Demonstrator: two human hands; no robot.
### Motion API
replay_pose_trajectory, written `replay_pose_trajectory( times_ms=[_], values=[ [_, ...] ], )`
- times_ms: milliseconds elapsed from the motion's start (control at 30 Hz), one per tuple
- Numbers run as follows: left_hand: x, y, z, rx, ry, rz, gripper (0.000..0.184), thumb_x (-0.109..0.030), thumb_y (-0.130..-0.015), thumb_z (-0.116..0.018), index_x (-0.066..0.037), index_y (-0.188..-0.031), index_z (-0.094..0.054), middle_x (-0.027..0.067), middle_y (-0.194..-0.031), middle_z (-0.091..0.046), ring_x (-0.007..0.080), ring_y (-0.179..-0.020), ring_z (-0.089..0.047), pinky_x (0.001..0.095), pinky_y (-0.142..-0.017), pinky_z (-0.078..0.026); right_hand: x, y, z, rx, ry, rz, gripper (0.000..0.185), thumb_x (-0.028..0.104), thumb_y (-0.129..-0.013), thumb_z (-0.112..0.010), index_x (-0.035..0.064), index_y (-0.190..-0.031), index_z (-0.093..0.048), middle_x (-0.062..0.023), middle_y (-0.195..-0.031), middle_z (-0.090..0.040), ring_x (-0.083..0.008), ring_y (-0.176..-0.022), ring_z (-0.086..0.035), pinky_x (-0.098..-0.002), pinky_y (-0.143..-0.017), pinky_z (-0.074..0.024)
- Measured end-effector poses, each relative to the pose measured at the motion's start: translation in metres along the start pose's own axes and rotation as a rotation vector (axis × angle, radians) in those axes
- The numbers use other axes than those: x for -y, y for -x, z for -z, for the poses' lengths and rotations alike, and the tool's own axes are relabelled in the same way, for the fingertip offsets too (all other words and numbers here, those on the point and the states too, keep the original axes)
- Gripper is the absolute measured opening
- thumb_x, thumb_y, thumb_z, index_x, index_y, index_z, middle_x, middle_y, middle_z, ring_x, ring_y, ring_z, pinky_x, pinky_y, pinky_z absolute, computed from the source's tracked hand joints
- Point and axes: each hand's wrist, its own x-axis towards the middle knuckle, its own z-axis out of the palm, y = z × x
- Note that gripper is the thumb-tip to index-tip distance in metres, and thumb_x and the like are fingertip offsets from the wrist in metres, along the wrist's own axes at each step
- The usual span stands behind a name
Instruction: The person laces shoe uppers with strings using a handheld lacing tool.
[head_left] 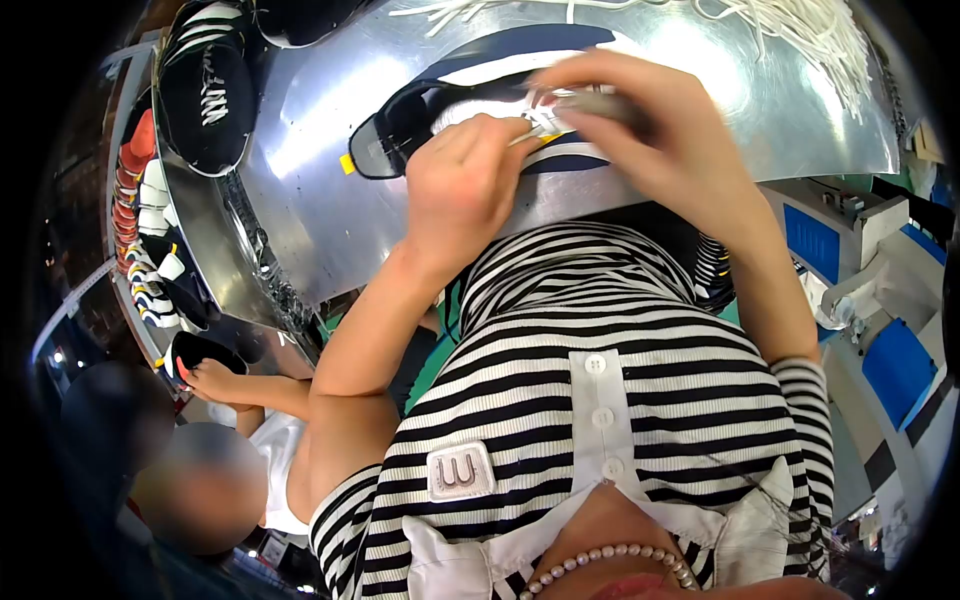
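A dark navy and white sneaker (490, 72) lies on the metal tabletop in front of me, its opening to the left. White shoelace (541, 122) crosses its lacing area. My left hand (462, 185) is closed at the near side of the shoe, thumb and fingers pinching at the lace. Just to the right, my right hand (670, 125) curls over the shoe, its fingers bent around a short greyish tool (612, 106) that is blurred by motion. The tool's tip is near the lace crossing. My fingers hide part of the shoe.
Loose white laces (810, 45) lie at the table's far right. A black laced shoe (207, 105) sits at the left end of the metal table (310, 225). At left, another person's hand (215, 382) touches a dark shoe, beside a rack of shoes (150, 290). Blue-panelled equipment (812, 243) stands right.
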Motion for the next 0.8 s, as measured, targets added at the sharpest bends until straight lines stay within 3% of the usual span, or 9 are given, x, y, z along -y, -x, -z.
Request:
replay_pose_trajectory(
  times_ms=[33,100,167,267,400,567,600,733,800],
  values=[
    [0.0,0.001,-0.001,-0.014,-0.022,-0.06,0.013,-0.004,-0.079,-0.073,-0.003,-0.089,-0.064,0.0108,-0.073,-0.062,0.0288,-0.063,-0.061,0.036,-0.057,-0.047,-0.005,-0.013,-0.005,0.079,-0.002,0.136,0.016,0.014,-0.087,-0.061,0.0062,-0.1,-0.065,-0.0143,-0.075,-0.067,-0.0316,-0.068,-0.064,-0.0396,-0.062,-0.0496],
    [-0.004,0.005,0.005,-0.018,-0.04,-0.071,0.016,-0.002,-0.076,-0.074,-0.003,-0.089,-0.064,0.0104,-0.073,-0.061,0.0278,-0.063,-0.059,0.0366,-0.056,-0.046,-0.008,-0.029,-0.006,0.358,0.257,0.028,0.017,0.016,-0.09,-0.059,0.0062,-0.103,-0.064,-0.0122,-0.069,-0.062,-0.0283,-0.063,-0.06,-0.0351,-0.061,-0.0473],
    [0.001,0.013,0.008,-0.041,-0.026,-0.067,0.017,0.0,-0.076,-0.074,-0.003,-0.089,-0.063,0.0102,-0.074,-0.061,0.0274,-0.063,-0.059,0.0365,-0.056,-0.046,-0.004,-0.027,0.002,0.353,0.533,-0.011,0.016,0.017,-0.09,-0.059,0.0058,-0.099,-0.065,-0.0129,-0.07,-0.062,-0.0288,-0.063,-0.059,-0.0356,-0.061,-0.0467],
    [0.004,0.017,0.004,-0.045,0.041,-0.096,0.018,0.0,-0.076,-0.074,-0.003,-0.09,-0.063,0.0098,-0.074,-0.061,0.0275,-0.064,-0.06,0.0361,-0.057,-0.047,-0.003,-0.027,-0.002,0.447,0.259,-0.106,0.018,0.015,-0.089,-0.061,0.0035,-0.102,-0.066,-0.0117,-0.074,-0.065,-0.0226,-0.067,-0.063,-0.0324,-0.065,-0.0492],
    [0.007,0.014,0.003,-0.011,0.093,-0.087,0.018,-0.001,-0.076,-0.074,-0.003,-0.089,-0.062,0.01,-0.073,-0.06,0.0276,-0.064,-0.06,0.0363,-0.058,-0.047,-0.003,-0.024,-0.005,0.364,-0.012,-0.309,0.022,0.008,-0.087,-0.068,-0.0027,-0.106,-0.067,-0.0067,-0.09,-0.071,-0.0105,-0.084,-0.065,-0.0255,-0.076,-0.0527],
    [0.009,0.007,0.009,0.068,0.179,-0.016,0.016,-0.002,-0.078,-0.073,-0.002,-0.089,-0.062,0.0106,-0.072,-0.057,0.0289,-0.062,-0.058,0.0364,-0.056,-0.046,0.023,-0.049,0.033,-0.205,-0.349,0.03,0.015,0.003,-0.087,-0.067,0.0018,-0.101,-0.07,-0.0045,-0.092,-0.071,-0.0121,-0.085,-0.066,-0.024,-0.081,-0.0518],
    [0.012,0.008,0.012,0.118,0.149,-0.049,0.032,-0.006,-0.08,-0.074,-0.001,-0.106,-0.057,0.0113,-0.076,-0.061,0.0279,-0.065,-0.062,0.0345,-0.058,-0.048,0.017,-0.054,0.039,-0.273,-0.322,0.031,0.015,0.004,-0.086,-0.068,0.0018,-0.101,-0.071,-0.0042,-0.092,-0.071,-0.0121,-0.085,-0.066,-0.0242,-0.081,-0.0516],
    [0.015,0.009,0.016,0.06,0.432,0.287,0.078,-0.025,-0.082,-0.077,0.003,-0.138,-0.03,0.0184,-0.085,-0.067,0.0347,-0.073,-0.067,0.039,-0.067,-0.053,-0.016,-0.046,-0.015,-0.023,-0.418,-0.288,0.012,0.009,-0.085,-0.071,0.0024,-0.095,-0.071,-0.0008,-0.086,-0.069,-0.0075,-0.081,-0.062,-0.0229,-0.077,-0.05],
    [0.009,-0.003,0.025,0.092,0.477,0.567,0.072,-0.03,-0.083,-0.076,0.002,-0.135,-0.037,0.021,-0.087,-0.067,0.0352,-0.077,-0.067,0.0406,-0.069,-0.052,-0.019,-0.047,-0.028,0.05,-0.399,-0.325,0.011,0.011,-0.084,-0.072,0.0035,-0.092,-0.071,0.0,-0.083,-0.068,-0.0068,-0.077,-0.061,-0.0228,-0.072,-0.05]
  ],
)
